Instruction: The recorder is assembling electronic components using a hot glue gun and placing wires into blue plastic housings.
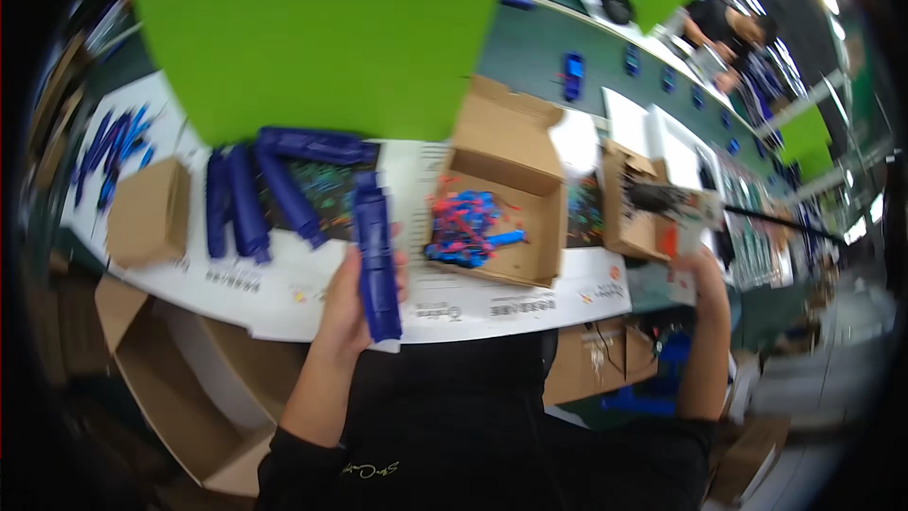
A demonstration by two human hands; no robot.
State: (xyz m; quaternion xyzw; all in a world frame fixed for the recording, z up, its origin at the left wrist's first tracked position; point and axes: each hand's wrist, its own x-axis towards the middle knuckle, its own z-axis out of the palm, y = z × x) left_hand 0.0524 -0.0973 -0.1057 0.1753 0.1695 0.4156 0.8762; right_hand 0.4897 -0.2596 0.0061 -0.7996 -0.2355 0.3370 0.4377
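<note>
My left hand is closed around a long dark blue plastic housing, held upright above the front of the table. Several more dark blue housings lie to its left, one of them crosswise at the back. On the right, my right hand is raised by a grey and whitish tool-like object with an orange patch. Blur hides its fingers, so I cannot make out whether it grips that object. Between the hands, an open cardboard box contains small blue parts with red-pink wires.
A closed cardboard carton and slim blue pieces are at the left. A green panel rises behind the table. A smaller box stands at right. Beyond, blue items line a green conveyor, with another person behind it.
</note>
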